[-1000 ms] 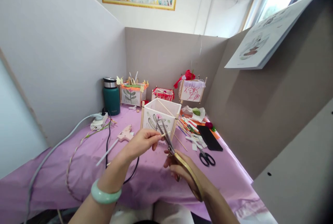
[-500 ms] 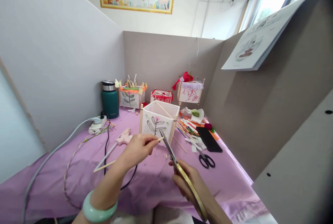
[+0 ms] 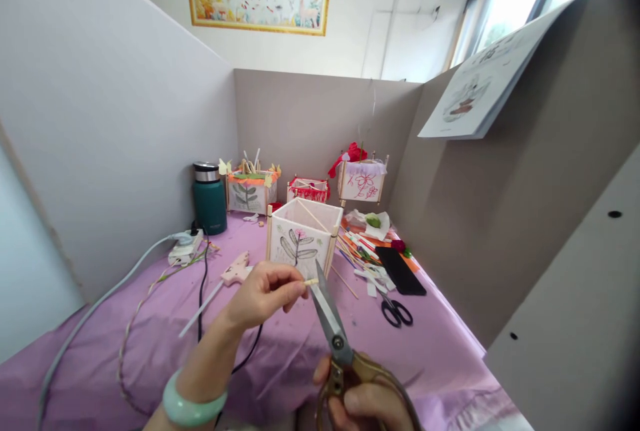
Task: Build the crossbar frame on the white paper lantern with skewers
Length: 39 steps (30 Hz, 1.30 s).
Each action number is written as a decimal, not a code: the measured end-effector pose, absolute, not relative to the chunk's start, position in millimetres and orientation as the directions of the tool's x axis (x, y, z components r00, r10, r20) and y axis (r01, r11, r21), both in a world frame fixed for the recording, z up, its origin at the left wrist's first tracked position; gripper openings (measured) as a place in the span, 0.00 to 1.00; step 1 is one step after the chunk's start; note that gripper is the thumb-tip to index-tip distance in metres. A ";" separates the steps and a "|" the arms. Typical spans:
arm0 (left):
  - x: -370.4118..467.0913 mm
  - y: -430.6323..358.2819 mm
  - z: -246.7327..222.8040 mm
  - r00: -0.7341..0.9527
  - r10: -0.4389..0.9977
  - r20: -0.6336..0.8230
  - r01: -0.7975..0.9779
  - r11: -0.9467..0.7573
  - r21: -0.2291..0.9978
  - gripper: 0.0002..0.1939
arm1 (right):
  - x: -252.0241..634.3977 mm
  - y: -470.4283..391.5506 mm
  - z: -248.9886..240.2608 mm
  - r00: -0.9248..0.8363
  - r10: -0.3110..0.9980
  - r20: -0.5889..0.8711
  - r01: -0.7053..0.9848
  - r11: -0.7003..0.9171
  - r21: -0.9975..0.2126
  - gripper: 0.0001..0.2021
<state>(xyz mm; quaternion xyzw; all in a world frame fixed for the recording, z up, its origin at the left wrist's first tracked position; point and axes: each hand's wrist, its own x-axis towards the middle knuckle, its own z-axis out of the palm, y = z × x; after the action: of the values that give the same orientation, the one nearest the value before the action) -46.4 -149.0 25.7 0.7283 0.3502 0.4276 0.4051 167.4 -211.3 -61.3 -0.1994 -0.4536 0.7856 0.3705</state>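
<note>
I'm pinching a thin stick (image 3: 311, 281) in left hand (image 3: 265, 294) fingers, tip just past them | right hand (image 3: 367, 404) gripping scissors (image 3: 334, 337), blades closed beside tip | stick light, stiff, snappable; I'm holding near the end

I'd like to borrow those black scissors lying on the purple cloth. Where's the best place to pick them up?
Take the black scissors by their two loop handles, which lie at the near end, toward the person; the blades point away, into the paper scraps. Come from above on the near side, probably easiest, since the cloth there is bare and the phone lies beyond.
</note>
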 end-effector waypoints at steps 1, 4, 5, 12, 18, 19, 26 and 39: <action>-46.7 -147.5 23.5 0.370 0.856 0.361 0.127 -0.431 0.893 0.15 | 168.0 -209.6 -63.2 -0.646 0.762 0.044 -0.440 -0.325 -0.837 0.17; -48.9 -142.5 17.1 0.182 0.884 0.432 -0.082 -0.424 0.902 0.13 | 179.3 -194.7 -61.0 -0.569 0.812 0.129 -0.635 -0.334 -0.697 0.15; -49.5 -141.2 15.5 0.106 0.892 0.439 -0.176 -0.417 0.891 0.12 | 185.1 -187.1 -58.5 -0.503 0.856 0.122 -0.701 -0.321 -0.637 0.14; -37.7 -137.3 14.7 0.035 0.918 0.394 -0.362 -0.356 0.861 0.12 | 199.1 -151.1 -54.5 -0.519 0.807 -0.281 -0.709 -0.590 -0.386 0.09; -30.8 -137.7 15.0 0.020 0.932 0.363 -0.347 -0.334 0.877 0.11 | 193.7 -166.2 -60.1 -0.492 0.847 -0.201 -0.699 -0.522 -0.488 0.14; -30.5 -138.1 14.7 0.018 0.933 0.359 -0.341 -0.332 0.879 0.11 | 194.6 -168.1 -60.5 -0.474 0.847 -0.240 -0.689 -0.526 -0.498 0.13; -23.2 -144.1 14.8 0.052 0.933 0.356 -0.170 -0.343 0.924 0.13 | 192.9 -192.1 -52.8 -0.260 0.963 -0.067 -0.277 -0.141 -0.951 0.19; -22.3 -150.6 17.3 0.094 0.903 0.418 0.038 -0.423 0.905 0.11 | 181.7 -194.7 -17.1 -0.314 0.851 0.422 0.522 0.526 -0.672 0.14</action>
<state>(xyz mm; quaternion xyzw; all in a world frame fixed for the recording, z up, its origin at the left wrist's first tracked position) -22.3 -150.6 17.3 0.6308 0.3732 0.5601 0.3861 181.7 -194.7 -17.1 -0.4385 -0.7824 0.2119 0.3882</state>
